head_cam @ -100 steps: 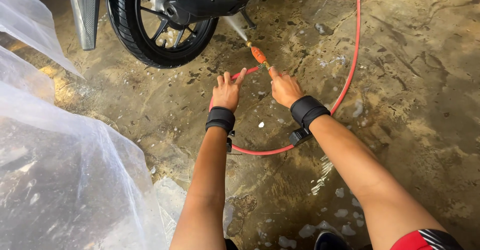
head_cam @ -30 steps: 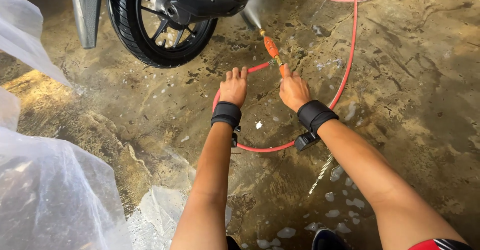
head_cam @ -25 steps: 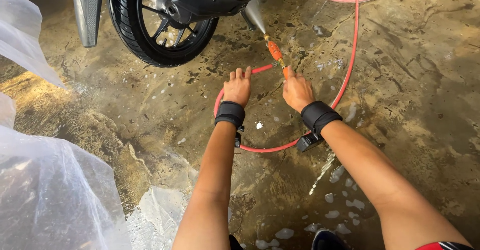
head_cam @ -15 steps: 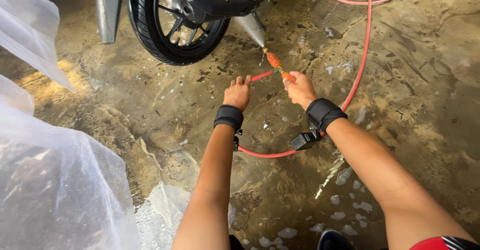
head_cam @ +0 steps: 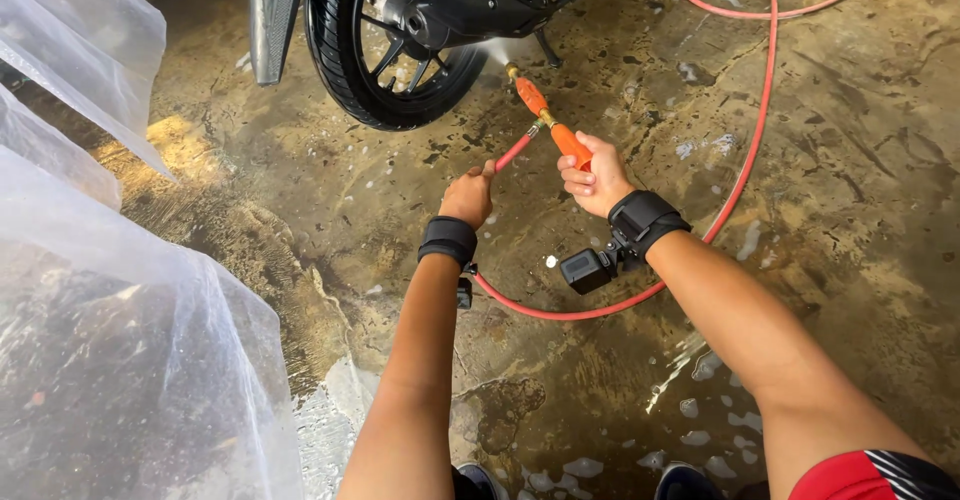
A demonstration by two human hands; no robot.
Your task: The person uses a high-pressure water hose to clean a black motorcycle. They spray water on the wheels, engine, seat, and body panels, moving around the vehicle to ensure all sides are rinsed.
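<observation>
Right hand (head_cam: 592, 177) grips orange spray nozzle (head_cam: 548, 125), angled up-left at motorcycle wheel (head_cam: 385, 55); left hand (head_cam: 468, 195) pinches red hose (head_cam: 610, 305) behind it.

A black motorcycle wheel (head_cam: 385, 55) with dark spokes stands at the top, with a grey mudguard flap (head_cam: 272, 15) hanging just to its left. Clear plastic sheeting (head_cam: 110, 310) fills the left side, crumpled and glinting. The wet concrete floor (head_cam: 840, 210) is stained brown and cracked, with patches of white foam (head_cam: 700, 410) near the bottom edge.
</observation>
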